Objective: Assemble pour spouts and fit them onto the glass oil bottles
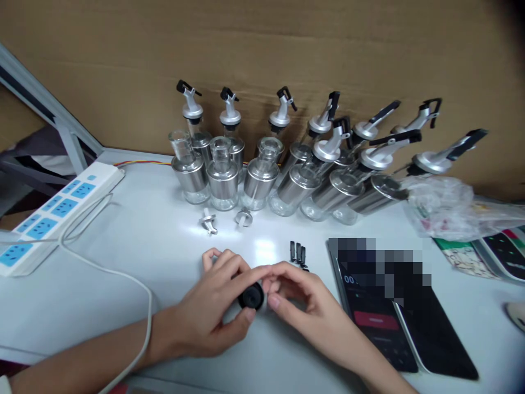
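A round black stopper (251,296) with a ringed face is held between the thumb and fingers of my left hand (211,303). At its right side, the fingertips of my right hand (301,298) are drawn together; whether they grip a small part is hidden. Beyond my hands lie two loose silver pourer tops, one on its side (208,221) and another (244,219) with a pale stem showing. To the right, several small black levers (298,253) lie in a row.
Along the cardboard wall (262,44) stand several glass bottles with steel bands; three in front, such as this bottle (222,178), have uncovered necks, and others carry pourers. A power strip (61,213) and white cable (123,273) lie left. Two phones (443,334) and plastic bags (443,205) lie right.
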The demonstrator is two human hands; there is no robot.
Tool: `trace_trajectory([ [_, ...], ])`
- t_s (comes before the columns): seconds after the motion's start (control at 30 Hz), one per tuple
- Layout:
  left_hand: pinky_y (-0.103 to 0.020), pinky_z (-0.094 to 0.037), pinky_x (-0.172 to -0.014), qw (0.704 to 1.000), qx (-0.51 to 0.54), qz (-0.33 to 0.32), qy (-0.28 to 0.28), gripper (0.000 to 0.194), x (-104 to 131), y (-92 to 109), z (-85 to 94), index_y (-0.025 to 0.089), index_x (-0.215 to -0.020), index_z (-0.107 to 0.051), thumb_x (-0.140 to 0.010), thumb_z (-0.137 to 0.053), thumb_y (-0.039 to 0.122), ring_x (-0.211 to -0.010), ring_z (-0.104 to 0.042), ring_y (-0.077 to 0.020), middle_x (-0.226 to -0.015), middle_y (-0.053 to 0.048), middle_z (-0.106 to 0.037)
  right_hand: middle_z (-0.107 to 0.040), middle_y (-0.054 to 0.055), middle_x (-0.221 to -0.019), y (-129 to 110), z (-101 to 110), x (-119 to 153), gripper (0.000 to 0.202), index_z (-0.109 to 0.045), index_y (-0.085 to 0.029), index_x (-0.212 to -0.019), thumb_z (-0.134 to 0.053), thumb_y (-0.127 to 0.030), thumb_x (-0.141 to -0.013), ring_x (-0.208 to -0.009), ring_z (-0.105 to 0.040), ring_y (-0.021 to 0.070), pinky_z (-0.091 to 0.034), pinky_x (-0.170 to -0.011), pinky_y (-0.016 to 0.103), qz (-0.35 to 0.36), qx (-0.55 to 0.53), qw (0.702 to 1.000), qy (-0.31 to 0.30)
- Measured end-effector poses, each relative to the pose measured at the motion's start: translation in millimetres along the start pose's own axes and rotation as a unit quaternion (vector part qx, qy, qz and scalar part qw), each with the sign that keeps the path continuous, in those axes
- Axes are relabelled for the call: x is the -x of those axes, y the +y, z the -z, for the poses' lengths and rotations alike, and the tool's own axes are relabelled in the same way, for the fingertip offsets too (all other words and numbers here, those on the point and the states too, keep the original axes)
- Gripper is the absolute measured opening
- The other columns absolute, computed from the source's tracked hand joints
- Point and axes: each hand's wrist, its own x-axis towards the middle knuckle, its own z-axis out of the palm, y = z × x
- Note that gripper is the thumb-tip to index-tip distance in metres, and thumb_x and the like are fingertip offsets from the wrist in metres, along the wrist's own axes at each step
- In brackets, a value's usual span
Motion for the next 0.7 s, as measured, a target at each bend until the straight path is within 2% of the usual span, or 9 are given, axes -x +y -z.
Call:
trace_trajectory([
  [0.1, -0.04, -0.023, -0.078, 0.999, -0.04, -0.017, 0.0, 0.064, -0.9, 0.8, -2.1, 0.03, -0.143, -0.023, -0.083, -0.042, 0.018, -0.085, -0.043, -0.0239, -0.094, -0.004, -0.049, -0.057, 0.002, -0.082, 3.9, -4.1, -0.6, 0.019, -0.06, -0.019, -0.096, -0.058, -0.026, -0.078, -0.073, -0.056, 0.0165, -0.047, -0.066, 0.031, 0.013, -0.02, 0.999, -0.029],
  [0.17, -0.041, -0.022, -0.08, 0.998, -0.057, -0.012, 0.01, 0.065, -1.6, 1.2, -3.8, 0.028, -0.141, -0.024, -0.081, -0.043, 0.015, -0.087, -0.044, -0.0242, -0.096, -0.004, -0.05, -0.057, 0.003, -0.082, 6.3, -6.5, -1.0, 0.02, -0.06, -0.019, -0.097, -0.058, -0.025, -0.078, -0.074, -0.056, 0.0166, -0.048, -0.067, 0.031, 0.022, -0.022, 0.999, -0.027],
  [0.33, -0.043, -0.021, -0.085, 0.998, -0.041, 0.013, 0.052, 0.047, -1.9, 1.1, -4.0, 0.022, -0.125, -0.032, -0.08, -0.044, 0.016, -0.088, -0.046, -0.023, -0.097, -0.003, -0.05, -0.06, 0.002, -0.081, 6.9, -7.3, 0.0, 0.024, -0.058, -0.019, -0.097, -0.061, -0.02, -0.073, -0.071, -0.059, 0.0146, -0.052, -0.067, 0.03, 0.023, -0.046, 0.998, 0.021],
  [0.47, -0.041, -0.023, -0.079, 0.995, -0.035, 0.026, 0.086, 0.033, -0.9, 0.1, -2.4, 0.02, -0.112, -0.038, -0.079, -0.042, 0.021, -0.083, -0.045, -0.0227, -0.091, -0.003, -0.047, -0.063, 0.001, -0.083, 4.7, -5.4, 0.9, 0.026, -0.057, -0.021, -0.096, -0.062, -0.017, -0.07, -0.068, -0.062, 0.0124, -0.054, -0.068, 0.028, 0.039, -0.056, 0.997, 0.042],
  [0.6, -0.038, -0.022, -0.073, 0.995, -0.046, 0.046, 0.071, 0.015, -1.3, 0.9, -2.5, 0.02, -0.094, -0.044, -0.079, -0.042, 0.023, -0.078, -0.043, -0.0219, -0.084, -0.002, -0.047, -0.065, 0.002, -0.085, 5.0, -5.6, 0.6, 0.027, -0.058, -0.021, -0.095, -0.061, -0.015, -0.069, -0.07, -0.064, 0.0122, -0.056, -0.07, 0.027, 0.054, -0.043, 0.996, 0.048],
  [0.7, -0.037, -0.021, -0.072, 0.996, -0.053, 0.048, 0.054, 0.011, -2.3, 2.0, -2.9, 0.019, -0.088, -0.047, -0.079, -0.041, 0.022, -0.078, -0.042, -0.0215, -0.081, -0.001, -0.046, -0.066, 0.002, -0.084, 6.2, -6.3, 0.1, 0.028, -0.057, -0.021, -0.096, -0.061, -0.014, -0.069, -0.07, -0.066, 0.0128, -0.057, -0.071, 0.027, 0.057, -0.034, 0.997, 0.043],
])
